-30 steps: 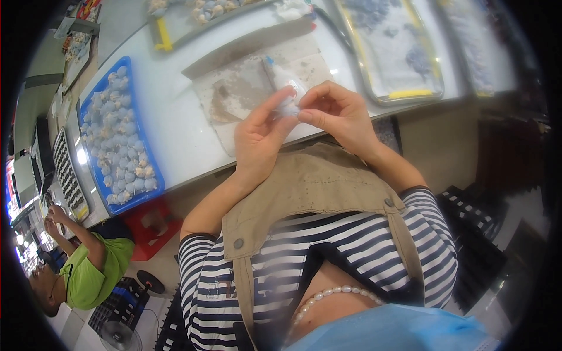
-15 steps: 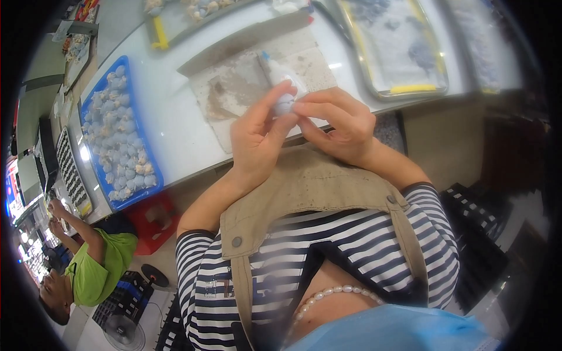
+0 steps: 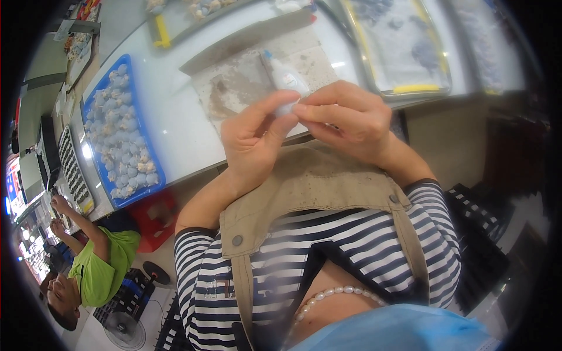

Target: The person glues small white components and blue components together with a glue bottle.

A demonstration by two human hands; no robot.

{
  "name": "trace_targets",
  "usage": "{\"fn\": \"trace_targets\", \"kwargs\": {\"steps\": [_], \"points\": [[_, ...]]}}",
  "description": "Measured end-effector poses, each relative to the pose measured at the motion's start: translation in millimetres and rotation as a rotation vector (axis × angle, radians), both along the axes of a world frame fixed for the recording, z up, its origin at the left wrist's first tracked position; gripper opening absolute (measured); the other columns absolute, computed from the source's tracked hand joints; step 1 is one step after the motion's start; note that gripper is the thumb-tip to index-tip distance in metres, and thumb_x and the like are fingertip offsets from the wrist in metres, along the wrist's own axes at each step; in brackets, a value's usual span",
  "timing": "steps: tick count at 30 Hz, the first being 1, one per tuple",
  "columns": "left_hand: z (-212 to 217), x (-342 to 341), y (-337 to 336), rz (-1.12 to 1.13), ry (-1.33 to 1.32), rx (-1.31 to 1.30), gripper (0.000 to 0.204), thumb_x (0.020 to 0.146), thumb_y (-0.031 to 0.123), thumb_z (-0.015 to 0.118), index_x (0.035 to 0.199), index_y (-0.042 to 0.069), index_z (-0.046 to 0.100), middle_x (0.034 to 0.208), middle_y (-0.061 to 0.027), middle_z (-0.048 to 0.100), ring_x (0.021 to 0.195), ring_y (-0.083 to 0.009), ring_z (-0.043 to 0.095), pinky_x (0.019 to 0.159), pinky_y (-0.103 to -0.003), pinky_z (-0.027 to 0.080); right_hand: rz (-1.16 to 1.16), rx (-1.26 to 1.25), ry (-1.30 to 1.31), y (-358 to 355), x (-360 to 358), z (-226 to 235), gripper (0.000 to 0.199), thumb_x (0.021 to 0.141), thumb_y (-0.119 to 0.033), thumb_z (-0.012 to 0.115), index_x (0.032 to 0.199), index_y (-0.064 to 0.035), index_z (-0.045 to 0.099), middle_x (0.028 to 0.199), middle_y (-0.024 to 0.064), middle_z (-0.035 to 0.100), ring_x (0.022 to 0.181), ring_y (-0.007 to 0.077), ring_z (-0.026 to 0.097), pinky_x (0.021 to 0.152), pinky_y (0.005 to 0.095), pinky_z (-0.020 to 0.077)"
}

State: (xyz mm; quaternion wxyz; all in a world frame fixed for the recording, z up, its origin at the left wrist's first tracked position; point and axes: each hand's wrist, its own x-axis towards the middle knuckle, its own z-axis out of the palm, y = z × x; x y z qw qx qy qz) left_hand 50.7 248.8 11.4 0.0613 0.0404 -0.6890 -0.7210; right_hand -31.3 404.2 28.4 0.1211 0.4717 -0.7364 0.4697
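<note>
Between the thumb and forefinger of my left hand [image 3: 254, 131] is a small pale blue rounded piece [image 3: 285, 109], mostly covered by the fingers. My right hand [image 3: 354, 117] is closed in a pinch against the piece's right side; whatever its fingertips hold is hidden. Both hands are over the table's near edge. Just beyond them a white squeeze bottle [image 3: 288, 78] with a blue tip lies on a stained cardboard sheet [image 3: 234, 79]. To the left, a blue tray [image 3: 143, 131] carries many small pale blue pieces [image 3: 120, 131] with beige parts.
A yellow-trimmed tray [image 3: 415, 89] with a white layer and dark bluish patches is at the right. Another tray [image 3: 196, 26] of small pieces stands at the far side. On the left, a person in a green shirt [image 3: 108, 257] works near a red stool [image 3: 151, 222].
My right hand has shifted slightly right, its fingers still at the piece. My left hand has tilted a little, covering more of the piece, and more of the bottle shows.
</note>
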Motion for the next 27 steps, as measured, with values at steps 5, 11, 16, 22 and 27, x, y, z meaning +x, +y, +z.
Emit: {"fn": "trace_targets", "kwargs": {"steps": [5, 11, 16, 22, 27], "points": [[-2.1, -4.2, -0.2, -0.004, 0.106, -0.101, 0.028, 0.080, 0.004, 0.062, 0.107, 0.001, 0.058, 0.096, -0.0042, 0.060, 0.078, -0.0063, 0.053, 0.067, -0.019, 0.044, 0.138, -0.049, -0.036, 6.6, -11.0, -16.5, 0.029, 0.060, 0.006, 0.070, 0.087, -0.0036, 0.065, 0.083, 0.0085, 0.061, 0.072, 0.0188, 0.058, 0.061, 0.0270, 0.0475], [3.3, -3.9, 1.7, -0.094, 0.187, 0.093, 0.041, 0.078, 0.008, 0.065, 0.116, 0.000, 0.051, 0.108, -0.0076, 0.059, 0.091, -0.0103, 0.055, 0.076, -0.022, 0.045, 0.371, -0.376, -0.890, -5.3, -5.7, -23.5, 0.053, 0.070, -0.002, 0.068, 0.119, -0.0019, 0.047, 0.111, 0.0115, 0.053, 0.101, 0.0178, 0.052, 0.086, 0.0306, 0.0430], [4.9, -2.6, -4.9, -0.158, 0.168, 0.060, 0.039, 0.078, 0.011, 0.065, 0.113, 0.000, 0.053, 0.110, -0.0100, 0.058, 0.092, -0.0140, 0.057, 0.079, -0.023, 0.045, 0.489, -0.224, -1.173, -4.5, -2.0, -15.8, 0.053, 0.074, -0.007, 0.067, 0.122, -0.0004, 0.044, 0.118, 0.0128, 0.051, 0.105, 0.0176, 0.051, 0.087, 0.0287, 0.0437], [8.4, -4.0, -11.8, -0.214, 0.271, -0.167, 0.029, 0.078, 0.010, 0.064, 0.106, 0.000, 0.058, 0.108, -0.0131, 0.059, 0.092, -0.0197, 0.060, 0.079, -0.026, 0.047, 0.559, -0.192, -1.220, -5.1, 2.0, -12.2, 0.041, 0.079, -0.002, 0.059, 0.119, -0.0008, 0.047, 0.107, 0.0069, 0.056, 0.100, 0.0135, 0.053, 0.086, 0.0269, 0.0429], [7.8, -5.6, -10.7, -0.226, 0.350, -0.166, 0.025, 0.079, 0.006, 0.062, 0.104, 0.000, 0.059, 0.107, -0.0139, 0.059, 0.092, -0.0203, 0.060, 0.080, -0.026, 0.047, 0.567, -0.202, -1.240, -3.0, 0.7, -4.8, 0.037, 0.080, -0.003, 0.059, 0.115, 0.0011, 0.049, 0.105, 0.0077, 0.056, 0.098, 0.0136, 0.054, 0.085, 0.0267, 0.0433]]}}
